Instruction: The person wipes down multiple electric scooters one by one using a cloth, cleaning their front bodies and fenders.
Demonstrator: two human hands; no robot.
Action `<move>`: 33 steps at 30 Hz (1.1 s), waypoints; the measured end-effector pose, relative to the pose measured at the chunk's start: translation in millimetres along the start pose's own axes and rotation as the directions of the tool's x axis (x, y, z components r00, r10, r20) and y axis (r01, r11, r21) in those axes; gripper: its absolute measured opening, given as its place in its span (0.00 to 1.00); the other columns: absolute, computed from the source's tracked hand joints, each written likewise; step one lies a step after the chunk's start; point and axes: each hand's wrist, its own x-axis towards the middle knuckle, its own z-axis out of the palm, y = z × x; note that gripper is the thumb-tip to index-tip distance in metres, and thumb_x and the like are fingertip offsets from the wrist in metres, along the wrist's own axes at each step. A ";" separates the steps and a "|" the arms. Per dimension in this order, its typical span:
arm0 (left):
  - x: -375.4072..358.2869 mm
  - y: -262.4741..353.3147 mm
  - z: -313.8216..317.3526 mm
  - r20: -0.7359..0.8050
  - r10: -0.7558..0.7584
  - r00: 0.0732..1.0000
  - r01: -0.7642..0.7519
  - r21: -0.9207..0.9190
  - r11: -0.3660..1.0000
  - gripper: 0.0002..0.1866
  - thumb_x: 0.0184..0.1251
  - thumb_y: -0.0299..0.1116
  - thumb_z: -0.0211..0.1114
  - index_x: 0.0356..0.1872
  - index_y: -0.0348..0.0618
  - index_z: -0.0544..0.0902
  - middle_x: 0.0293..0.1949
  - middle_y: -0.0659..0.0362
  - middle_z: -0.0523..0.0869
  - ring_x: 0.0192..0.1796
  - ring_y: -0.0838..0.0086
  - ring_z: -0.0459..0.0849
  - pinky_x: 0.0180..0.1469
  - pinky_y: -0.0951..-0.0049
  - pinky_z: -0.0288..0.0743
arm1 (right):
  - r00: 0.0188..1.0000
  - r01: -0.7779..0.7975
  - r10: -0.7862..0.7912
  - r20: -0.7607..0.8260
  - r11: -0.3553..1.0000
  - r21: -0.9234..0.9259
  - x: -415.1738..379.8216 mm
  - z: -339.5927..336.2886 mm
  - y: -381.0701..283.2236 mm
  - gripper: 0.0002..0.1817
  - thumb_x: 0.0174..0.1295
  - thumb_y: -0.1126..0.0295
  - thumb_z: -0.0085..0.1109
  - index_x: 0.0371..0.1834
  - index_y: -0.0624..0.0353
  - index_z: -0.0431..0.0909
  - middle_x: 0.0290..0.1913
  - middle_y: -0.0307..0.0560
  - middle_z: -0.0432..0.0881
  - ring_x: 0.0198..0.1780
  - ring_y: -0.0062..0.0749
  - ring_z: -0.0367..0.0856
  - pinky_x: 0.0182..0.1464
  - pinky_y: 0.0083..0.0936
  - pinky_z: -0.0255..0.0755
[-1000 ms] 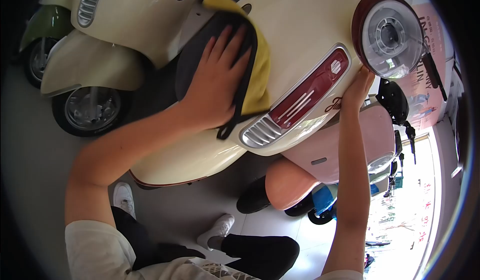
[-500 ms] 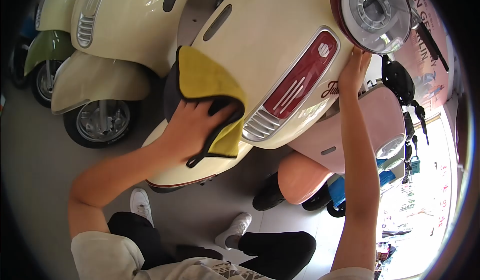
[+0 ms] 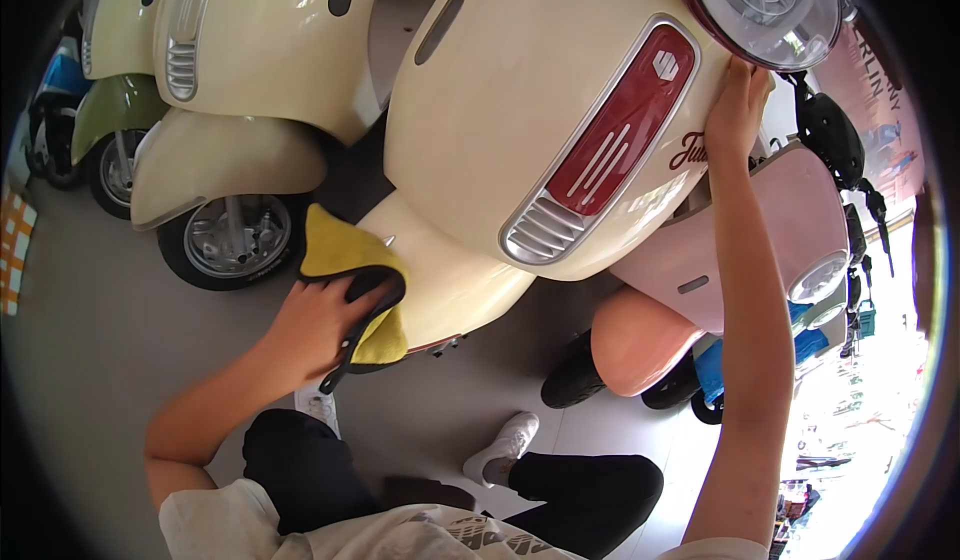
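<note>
At the far left, an orange-and-white checked object (image 3: 18, 248) shows at the edge of your view. Next to it stands a scooter with an olive-green fender (image 3: 117, 115), then a pale scooter (image 3: 265, 45) with a beige front fender (image 3: 228, 158) above its black-tyred front wheel (image 3: 232, 240).

Just below and to the right of that wheel, your left hand (image 3: 318, 328) has its fingers curled into a fold of the yellow-and-dark cloth (image 3: 345, 242), gripping it. The cloth hangs bunched around your fingers at the left end of the cream front fender (image 3: 455, 278); you cannot tell from here how firmly it presses there. Your white shoes (image 3: 503, 445) are on the grey floor (image 3: 420, 400) beneath.

Rightward rises the cream scooter (image 3: 490, 130) that you are facing, with its silver-framed red panel (image 3: 625, 125) and dark-red script (image 3: 688, 151). Your right hand (image 3: 738, 115) lies against its front, just below the round headlight (image 3: 765, 0) and beside the script. Its fingers reach up close together, tips partly hidden, so how far it is open or whether it grips anything cannot be told.

Behind your right forearm is a pink scooter (image 3: 780, 215) with an orange-pink fender (image 3: 638, 342); a pink poster (image 3: 885, 95) stands beyond.
</note>
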 end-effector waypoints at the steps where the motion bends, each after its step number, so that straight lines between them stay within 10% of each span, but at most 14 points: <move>1: -9.4 -2.6 0.8 0.005 0.015 1.000 -0.015 0.062 0.998 0.41 0.58 0.41 0.72 0.76 0.51 0.73 0.67 0.41 0.75 0.69 0.43 0.75 0.68 0.47 0.68 | 1.000 -0.010 0.010 0.000 1.000 0.002 -0.5 0.1 0.6 0.39 0.73 0.42 0.44 0.80 0.55 0.64 0.75 0.63 0.69 0.76 0.60 0.66 0.76 0.45 0.57; 10: -44.8 18.4 -9.4 0.072 -0.054 0.996 0.048 0.086 0.995 0.32 0.63 0.29 0.65 0.72 0.52 0.78 0.63 0.44 0.76 0.68 0.47 0.74 0.68 0.52 0.68 | 1.000 0.012 -0.012 -0.021 1.000 0.001 1.6 0.1 -2.1 0.37 0.73 0.40 0.43 0.74 0.57 0.70 0.71 0.63 0.72 0.73 0.57 0.69 0.75 0.44 0.59; 18: 17.9 12.8 -5.4 -0.260 0.237 0.936 -0.239 0.027 0.971 0.19 0.53 0.26 0.74 0.48 0.49 0.85 0.53 0.52 0.77 0.61 0.52 0.76 0.65 0.52 0.70 | 1.000 -0.003 0.003 0.003 1.000 -0.004 3.9 0.6 3.3 0.43 0.71 0.36 0.44 0.80 0.57 0.64 0.74 0.63 0.70 0.75 0.58 0.68 0.76 0.45 0.58; 23: 44.2 15.5 -6.0 -0.266 0.193 0.944 -0.208 -0.031 0.978 0.50 0.33 0.36 0.89 0.67 0.52 0.75 0.76 0.46 0.65 0.76 0.44 0.65 0.70 0.47 0.67 | 0.999 -0.039 0.039 0.035 0.999 -0.002 7.6 -0.4 7.2 0.43 0.71 0.36 0.43 0.81 0.55 0.63 0.75 0.63 0.70 0.75 0.58 0.69 0.76 0.45 0.58; 27: 45.0 14.6 -16.5 -0.153 0.217 0.964 -0.227 -0.051 0.973 0.50 0.47 0.38 0.83 0.77 0.53 0.70 0.82 0.44 0.59 0.80 0.44 0.61 0.75 0.46 0.63 | 0.997 0.034 -0.031 -0.067 0.998 0.044 8.3 6.5 13.2 0.31 0.76 0.47 0.45 0.64 0.63 0.77 0.58 0.54 0.81 0.59 0.44 0.78 0.67 0.35 0.65; 33: 21.3 -9.7 0.0 -0.081 0.175 0.981 -0.186 -0.165 0.969 0.43 0.63 0.38 0.73 0.80 0.50 0.66 0.82 0.41 0.57 0.82 0.41 0.58 0.80 0.49 0.59 | 0.997 0.034 -0.030 -0.066 0.997 0.063 8.9 6.2 13.8 0.31 0.75 0.46 0.46 0.63 0.64 0.78 0.56 0.52 0.81 0.56 0.41 0.78 0.65 0.33 0.66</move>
